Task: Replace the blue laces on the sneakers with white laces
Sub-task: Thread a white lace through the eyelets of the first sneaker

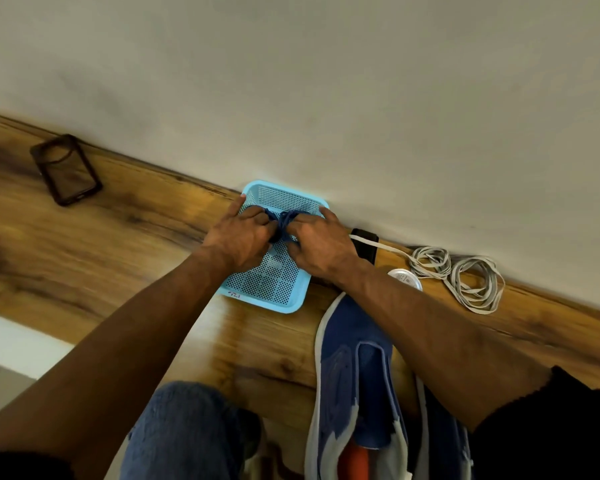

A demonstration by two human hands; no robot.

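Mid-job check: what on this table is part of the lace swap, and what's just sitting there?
Job items: blue laces, bunched between the left hand and right hand over the light blue basket; white laces coiled by the wall; blue sneaker, unlaced.

Lying about: phone; small round white lid.

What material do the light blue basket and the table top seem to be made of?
The basket looks like moulded plastic: uniform light blue, smooth rim, walls and floor a fine grid of holes. The table top looks like wood or a wood-pattern laminate, slightly glossy: brown grain with dark knots. Which one, the picture cannot settle.
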